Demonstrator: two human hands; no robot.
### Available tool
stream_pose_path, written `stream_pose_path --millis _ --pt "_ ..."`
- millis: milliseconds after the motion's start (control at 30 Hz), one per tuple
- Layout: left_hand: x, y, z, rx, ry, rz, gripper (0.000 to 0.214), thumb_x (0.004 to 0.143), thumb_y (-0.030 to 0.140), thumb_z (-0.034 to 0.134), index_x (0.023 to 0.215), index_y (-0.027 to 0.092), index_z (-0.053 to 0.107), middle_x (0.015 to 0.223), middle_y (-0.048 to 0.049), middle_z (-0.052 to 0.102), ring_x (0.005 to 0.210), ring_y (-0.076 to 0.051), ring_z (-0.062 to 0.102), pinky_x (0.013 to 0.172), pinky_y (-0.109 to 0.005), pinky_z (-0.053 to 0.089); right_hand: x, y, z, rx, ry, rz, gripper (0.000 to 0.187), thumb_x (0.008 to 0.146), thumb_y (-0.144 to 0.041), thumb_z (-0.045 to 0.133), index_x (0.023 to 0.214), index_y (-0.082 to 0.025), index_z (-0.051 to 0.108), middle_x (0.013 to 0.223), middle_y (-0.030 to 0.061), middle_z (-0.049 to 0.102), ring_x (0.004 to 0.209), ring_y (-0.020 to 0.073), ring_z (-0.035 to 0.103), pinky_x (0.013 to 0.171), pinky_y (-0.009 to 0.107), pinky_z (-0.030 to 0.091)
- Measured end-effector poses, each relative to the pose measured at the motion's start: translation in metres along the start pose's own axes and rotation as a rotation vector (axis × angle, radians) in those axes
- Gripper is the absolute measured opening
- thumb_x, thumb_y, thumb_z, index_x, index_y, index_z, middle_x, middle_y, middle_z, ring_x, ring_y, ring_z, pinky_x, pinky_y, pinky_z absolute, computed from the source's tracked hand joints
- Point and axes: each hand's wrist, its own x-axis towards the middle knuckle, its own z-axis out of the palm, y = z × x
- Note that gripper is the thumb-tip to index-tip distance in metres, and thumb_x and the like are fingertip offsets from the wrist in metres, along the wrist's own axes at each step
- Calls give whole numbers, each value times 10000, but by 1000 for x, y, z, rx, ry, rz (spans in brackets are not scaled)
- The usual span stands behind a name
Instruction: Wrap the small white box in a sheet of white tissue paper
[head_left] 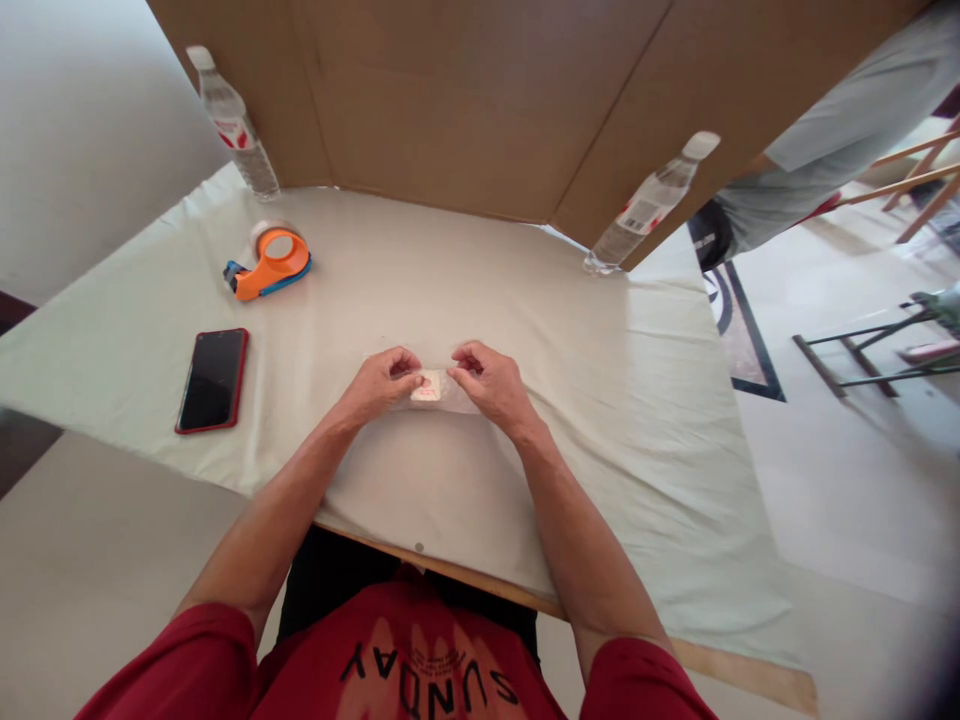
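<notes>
My left hand (384, 382) and my right hand (489, 382) meet at the middle of the table, both with fingers curled in a pinch. Between them lies a small clear plastic bag (442, 392) holding a little white item with red print (429, 387). Each hand grips one end of the bag, which rests on the pale cloth (420, 290) covering the table.
A red-cased phone (213, 379) lies screen-up at the left. An orange tape dispenser (270, 262) sits behind it. Two water bottles (234, 122) (651, 204) stand against a brown cardboard screen (480, 100). Another person (840, 140) is at the far right.
</notes>
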Motion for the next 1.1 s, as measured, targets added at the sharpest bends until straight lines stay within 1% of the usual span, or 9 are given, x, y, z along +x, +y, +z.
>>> stream_pose_path --millis 100,233,367,500,633,767,933,1000,1100 --pt "-2 1 1 7 6 -4 263 704 383 662 858 170 640 817 -14 679 749 -156 604 706 -278 483 0 1 2 -24 15 -31 118 822 -236 630 928 -195 661 858 49 703 790 191 630 782 325 473" --pt "-5 1 2 -2 13 -6 260 716 384 662 867 173 642 827 -14 691 765 -163 620 721 -286 501 -1 1 3 -113 68 -130 122 859 -222 595 956 -198 665 989 90 712 918 224 636 849 350 485" --pt "-3 -1 2 -6 15 -11 250 711 374 656 861 174 644 819 -17 690 761 -165 620 721 -287 503 -6 -15 1 -233 92 -241 157 929 -222 543 971 -181 689 1023 111 715 1001 241 615 925 363 444" --pt "0 -7 3 14 21 29 231 728 364 643 859 173 649 835 -20 698 771 -163 622 745 -293 509 -13 -34 4 -376 -53 -303 206 965 -213 512 987 -200 716 1020 95 733 969 240 605 875 373 392" --pt "3 -11 3 49 36 64 218 743 362 633 854 175 653 843 -27 702 783 -164 621 753 -296 514 -16 -39 14 -499 -193 -360 206 972 -195 522 1045 -194 715 1058 89 744 991 243 597 851 373 349" --pt "-1 -8 -6 42 17 41 234 746 335 586 894 168 657 844 -33 701 762 -162 626 751 -303 521 -16 -39 19 -585 -232 -357 203 980 -193 513 984 -174 715 1048 94 743 985 246 587 827 370 326" --pt "-14 -4 -30 89 38 60 314 729 345 651 988 169 678 1010 -76 734 889 -192 662 855 -336 523 -16 -42 18 -632 -247 -361 167 970 -217 539 1007 -194 699 1049 93 718 957 248 563 808 372 319" --pt "-17 -8 -35 122 45 50 320 727 331 629 997 167 685 929 -60 732 811 -179 652 770 -312 523 -16 -44 18 -653 -260 -356 162 954 -243 577 1060 -202 692 1059 97 701 966 257 549 809 374 316" --pt "-17 -17 -34 150 80 -8 288 747 360 580 929 164 686 749 -17 682 634 -146 581 591 -266 457 -15 -45 20 -671 -276 -346 211 938 -285 617 1126 -214 682 1073 104 681 981 268 529 821 377 317"
